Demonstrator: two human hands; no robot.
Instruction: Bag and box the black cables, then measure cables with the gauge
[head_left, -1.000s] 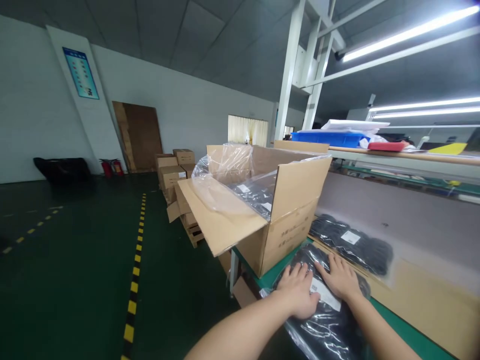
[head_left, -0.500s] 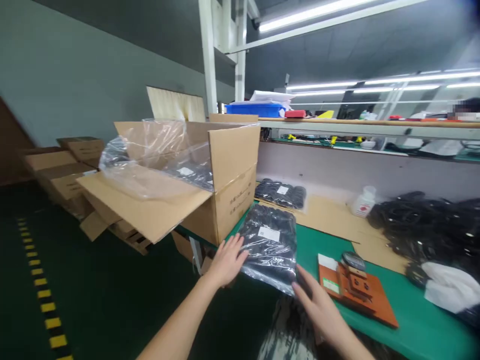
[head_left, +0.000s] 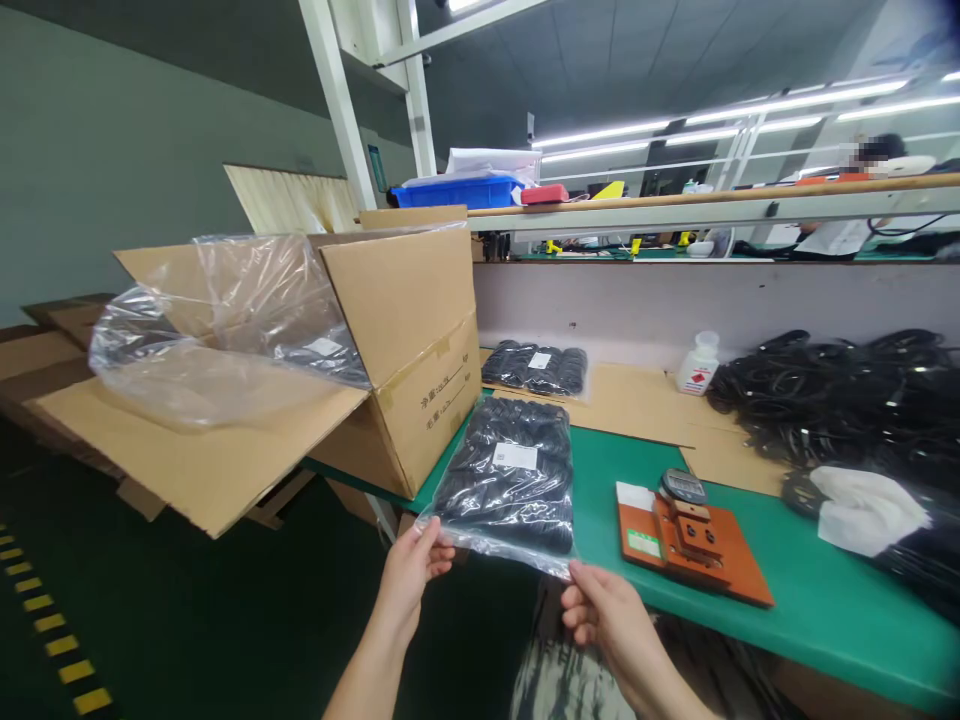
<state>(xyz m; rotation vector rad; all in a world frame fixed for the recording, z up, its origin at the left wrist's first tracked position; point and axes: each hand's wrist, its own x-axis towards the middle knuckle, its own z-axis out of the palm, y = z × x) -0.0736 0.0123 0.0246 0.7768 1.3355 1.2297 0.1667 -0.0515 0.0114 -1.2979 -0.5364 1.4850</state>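
Note:
A clear plastic bag of black rings (head_left: 510, 470) with a white label lies on the green table (head_left: 810, 590), its near edge hanging over the table's front. My left hand (head_left: 412, 565) pinches the bag's near left corner. My right hand (head_left: 600, 610) pinches its near right corner. Left of the bag stands an open cardboard box (head_left: 405, 350) lined with a clear plastic liner (head_left: 217, 320), with more bagged black rings inside.
A second bag of rings (head_left: 536, 368) lies on brown cardboard behind. An orange fixture with a small scale (head_left: 690, 535), a white bottle (head_left: 697, 365), a heap of loose black rings (head_left: 847, 400) and a white cloth (head_left: 862, 505) sit to the right. Another person is far off beyond the shelf.
The camera swung right and down. My hands slid from the bag's sides to its near corners and closed on them; the bag's near edge now overhangs the table front.

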